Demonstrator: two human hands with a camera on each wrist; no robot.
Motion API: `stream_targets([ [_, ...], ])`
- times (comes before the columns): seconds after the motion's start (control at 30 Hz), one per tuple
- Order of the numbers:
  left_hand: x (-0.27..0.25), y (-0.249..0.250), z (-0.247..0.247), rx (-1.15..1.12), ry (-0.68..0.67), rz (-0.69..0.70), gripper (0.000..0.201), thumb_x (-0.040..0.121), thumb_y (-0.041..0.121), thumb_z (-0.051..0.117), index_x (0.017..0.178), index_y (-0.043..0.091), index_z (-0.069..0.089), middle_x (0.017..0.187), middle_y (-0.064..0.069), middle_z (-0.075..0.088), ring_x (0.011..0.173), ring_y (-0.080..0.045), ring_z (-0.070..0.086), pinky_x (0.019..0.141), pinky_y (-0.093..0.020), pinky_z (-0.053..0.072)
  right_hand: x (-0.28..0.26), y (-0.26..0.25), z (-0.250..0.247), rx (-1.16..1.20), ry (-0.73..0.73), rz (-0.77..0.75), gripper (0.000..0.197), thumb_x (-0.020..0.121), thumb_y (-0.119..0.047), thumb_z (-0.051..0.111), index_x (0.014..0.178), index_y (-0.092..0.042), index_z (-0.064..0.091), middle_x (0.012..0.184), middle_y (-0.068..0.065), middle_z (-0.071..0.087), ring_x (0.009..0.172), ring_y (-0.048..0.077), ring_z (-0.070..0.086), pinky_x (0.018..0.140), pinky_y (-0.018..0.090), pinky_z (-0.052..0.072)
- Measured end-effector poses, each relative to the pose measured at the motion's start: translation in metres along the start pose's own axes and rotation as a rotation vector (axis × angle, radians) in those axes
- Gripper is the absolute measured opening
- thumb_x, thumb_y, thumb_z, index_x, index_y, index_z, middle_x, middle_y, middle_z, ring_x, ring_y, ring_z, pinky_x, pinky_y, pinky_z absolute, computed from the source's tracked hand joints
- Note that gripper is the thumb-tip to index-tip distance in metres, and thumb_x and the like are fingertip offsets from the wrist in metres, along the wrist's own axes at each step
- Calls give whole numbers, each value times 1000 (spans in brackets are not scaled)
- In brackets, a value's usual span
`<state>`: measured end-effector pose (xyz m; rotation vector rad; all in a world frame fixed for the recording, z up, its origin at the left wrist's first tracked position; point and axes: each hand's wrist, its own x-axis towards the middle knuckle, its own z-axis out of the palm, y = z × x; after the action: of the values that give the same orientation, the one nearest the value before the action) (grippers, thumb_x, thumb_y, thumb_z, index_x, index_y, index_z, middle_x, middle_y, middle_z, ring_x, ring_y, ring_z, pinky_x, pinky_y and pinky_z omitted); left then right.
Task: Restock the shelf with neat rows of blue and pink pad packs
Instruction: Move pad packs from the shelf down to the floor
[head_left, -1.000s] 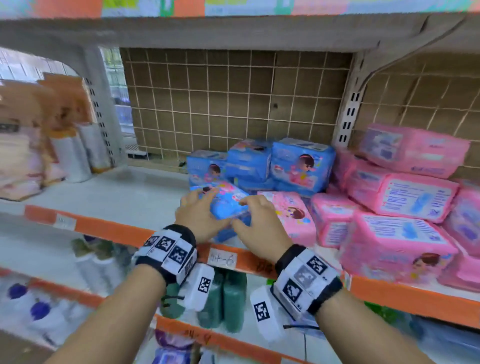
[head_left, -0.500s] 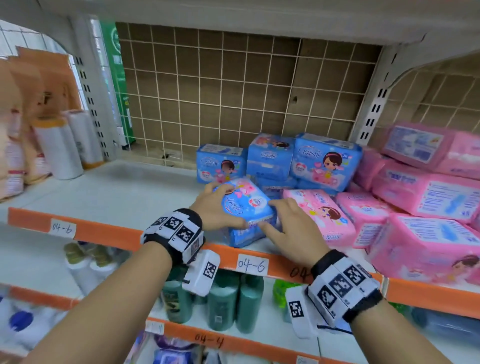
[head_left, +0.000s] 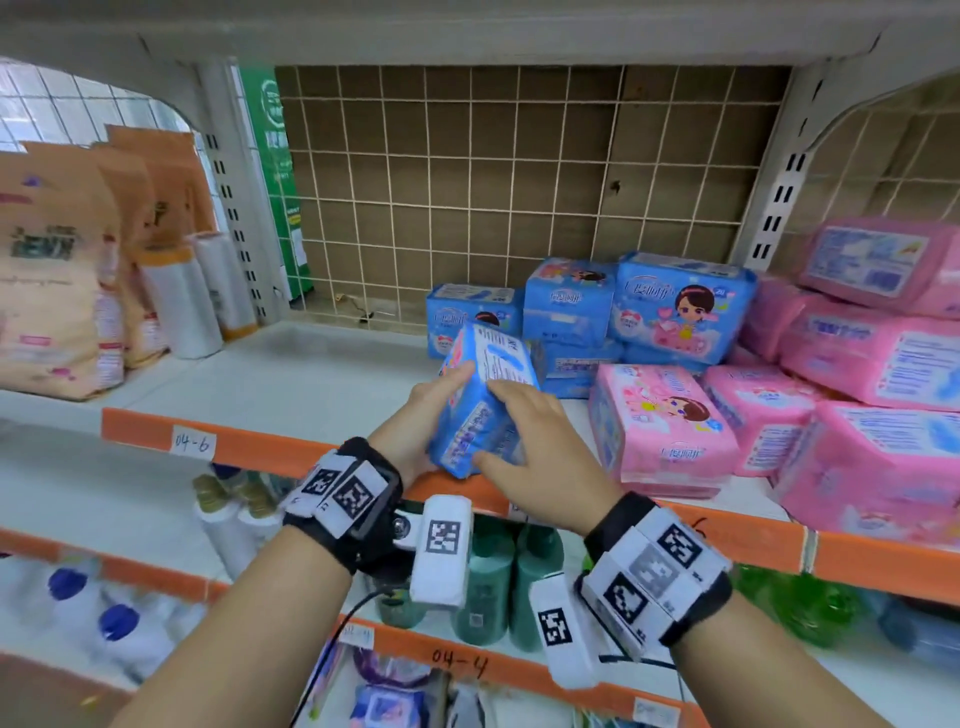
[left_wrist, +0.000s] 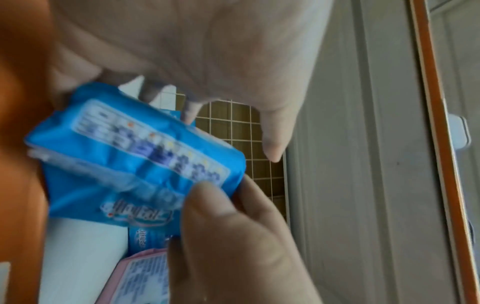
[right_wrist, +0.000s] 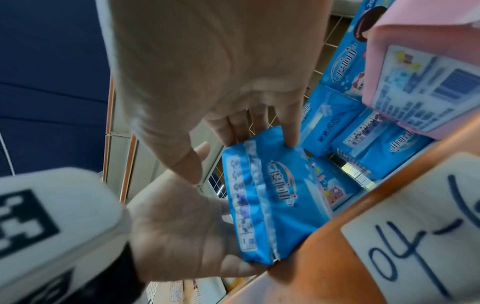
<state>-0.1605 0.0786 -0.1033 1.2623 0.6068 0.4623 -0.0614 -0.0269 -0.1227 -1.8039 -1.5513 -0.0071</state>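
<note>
Holding one blue pad pack (head_left: 483, 400) tipped up on end at centre frame, just above the shelf's orange front edge (head_left: 249, 449), between both hands: left hand (head_left: 415, 421) cupped under and against the pack's left face with fingers curled round it, right hand (head_left: 524, 441) laid over the right face, fingertips (right_wrist: 292, 142) pressed on the far end and thumb beneath. Looks like the turning-and-squaring step, pack being brought upright before going into a row. Behind it, toward the centre right, standing blue packs (head_left: 613, 306) already lined against the wire mesh back (head_left: 493, 197), with flat blue ones below; pink packs (head_left: 660, 421) stacked at right. Bare white shelf board (head_left: 291, 379) open to the left of the blue row, up to the rolled bags (head_left: 182, 301) at left. Next move, judged from this: keep the pack vertical, printed front facing out, slide it back beside or ahead of the leftmost blue pack, flush with its neighbours, then let go without toppling it. Soft wrapper, likely to slump or lean unless seated squarely.
</note>
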Motion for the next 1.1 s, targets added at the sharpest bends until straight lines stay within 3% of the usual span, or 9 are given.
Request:
stream_targets([
  [0.1,12,2,13,123,105,43,47,89,33,58,120,-1,55,115,-24,63,98,-32,64,91,-41,51,-4,2,-4,82,-19,10,58,82,-13,61,136,-12,40,138,3,44,125,18,36,96,11,21],
  [0.3,20,-2,14,255,191,120,36,82,22,62,111,2,59,108,-19,66,84,-25,64,71,-32,48,-17,11,-11,329,193,158,25,83,-8,61,106,-17,56,111,-3,50,106,6,45,86,-1,29],
  [0.4,15,3,11,225,261,193,33,78,21,68,107,10,57,113,-12,64,87,-19,64,69,-28,51,-20,15,-17,401,249,250,18,87,-19,59,103,-24,52,110,-6,48,103,6,46,85,12,36],
  [0.5,5,7,2,526,313,439,63,57,34,77,114,20,54,120,-1,48,103,-13,52,92,-23,42,-18,14,-22,675,261,384,18,91,-32,53,108,-28,47,111,-13,49,100,3,50,84,29,45],
  [0.57,-10,8,-1,915,272,605,84,41,51,66,120,26,53,122,6,40,111,-10,45,99,-22,34,-13,15,-25,809,352,462,26,91,-37,51,114,-28,43,109,-15,48,99,2,50,78,31,47],
  [0.63,-21,5,-5,1210,201,650,92,38,57,57,125,29,51,131,7,38,121,-15,40,104,-28,29,-9,19,-26,765,433,477,36,89,-38,55,120,-24,41,118,-7,46,109,9,47,88,34,45],
  [0.73,-27,-6,-14,1300,42,576,89,43,48,62,128,24,49,136,3,38,126,-19,38,108,-31,27,-7,25,-16,490,345,439,51,83,-35,64,125,-18,43,123,0,42,113,12,43,98,29,37],
  [0.83,-31,-15,-22,1377,-34,562,90,47,44,63,132,22,45,141,-1,35,131,-20,32,112,-30,22,-11,22,-2,483,206,416,54,76,-24,73,120,-18,42,114,1,51,99,14,54,86,28,45],
  [1.1,-38,-11,-25,1724,-137,852,83,47,17,82,125,8,55,129,-21,51,116,-48,46,102,-52,33,-20,26,-13,486,123,477,52,70,-27,78,110,-18,47,115,3,52,94,9,59,80,24,51],
])
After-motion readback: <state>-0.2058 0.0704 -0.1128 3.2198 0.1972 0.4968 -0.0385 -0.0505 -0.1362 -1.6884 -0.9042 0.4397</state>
